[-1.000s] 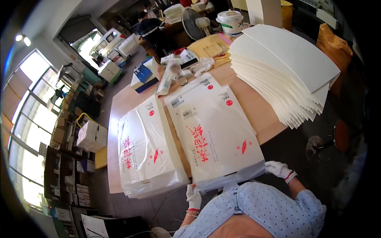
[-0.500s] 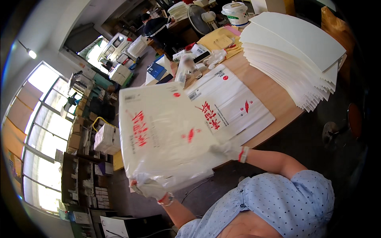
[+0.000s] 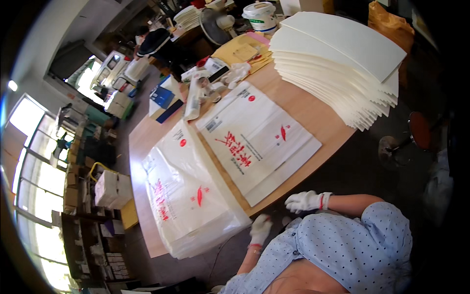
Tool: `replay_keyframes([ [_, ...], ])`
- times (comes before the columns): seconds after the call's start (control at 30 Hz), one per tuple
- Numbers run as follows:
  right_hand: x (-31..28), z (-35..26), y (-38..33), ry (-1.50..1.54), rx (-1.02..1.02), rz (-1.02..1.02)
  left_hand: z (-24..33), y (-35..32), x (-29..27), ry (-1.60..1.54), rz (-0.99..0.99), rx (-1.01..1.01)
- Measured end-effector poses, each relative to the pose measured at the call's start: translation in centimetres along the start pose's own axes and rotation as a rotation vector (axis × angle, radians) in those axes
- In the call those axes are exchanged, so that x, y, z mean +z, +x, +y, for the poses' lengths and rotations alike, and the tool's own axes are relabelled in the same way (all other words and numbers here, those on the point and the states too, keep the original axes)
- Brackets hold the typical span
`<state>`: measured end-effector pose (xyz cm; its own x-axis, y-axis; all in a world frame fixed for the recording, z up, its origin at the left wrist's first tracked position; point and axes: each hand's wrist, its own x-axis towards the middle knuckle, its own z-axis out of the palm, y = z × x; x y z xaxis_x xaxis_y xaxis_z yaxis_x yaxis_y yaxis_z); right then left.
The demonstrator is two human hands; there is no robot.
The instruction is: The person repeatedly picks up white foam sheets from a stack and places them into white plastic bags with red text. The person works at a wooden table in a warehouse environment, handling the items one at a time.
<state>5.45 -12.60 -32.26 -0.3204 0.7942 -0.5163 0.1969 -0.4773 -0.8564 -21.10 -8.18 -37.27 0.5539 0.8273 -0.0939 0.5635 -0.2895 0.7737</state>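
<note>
- White knit-gloved left grip [image 3: 261, 229]: curled; can't tell if pinching.
- Right grip [image 3: 303, 201], matching knit: fingers extended, loose.
- Glossy plastic-wrapped stack [image 3: 183, 203]: left on wood-grain surface [image 3: 313, 105].
- Flat printed packet [image 3: 262, 130]: just right of it.
- Fanned pale sheets [image 3: 333, 61]: surface's far right.

Flat white rectangular printed sheet [image 3: 274, 159]: large red brush-style characters [image 3: 235, 149] at its 8 o'clock, red disc at 12, leaf-shaped red motif at 3, dark barcode-like block at 10. Glossy white plastic-covered stack [image 3: 188, 171], at the sheet's 8 o'clock: similar red markings. White round plastic bucket [image 3: 259, 11], 12 o'clock: green marking, illegible.
</note>
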Motion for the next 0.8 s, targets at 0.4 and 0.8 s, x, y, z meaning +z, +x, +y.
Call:
replay_keyframes([
  [0.4,-6.8,5.7,-7.2,0.25,0.036,0.465,7.2,21.8,2.2,0.198,-0.038,-0.124],
  [0.8,-12.9,-4.3,8.9,-0.224,-0.305,0.71,7.1,28.2,-5.3,-0.686,0.296,-0.118],
])
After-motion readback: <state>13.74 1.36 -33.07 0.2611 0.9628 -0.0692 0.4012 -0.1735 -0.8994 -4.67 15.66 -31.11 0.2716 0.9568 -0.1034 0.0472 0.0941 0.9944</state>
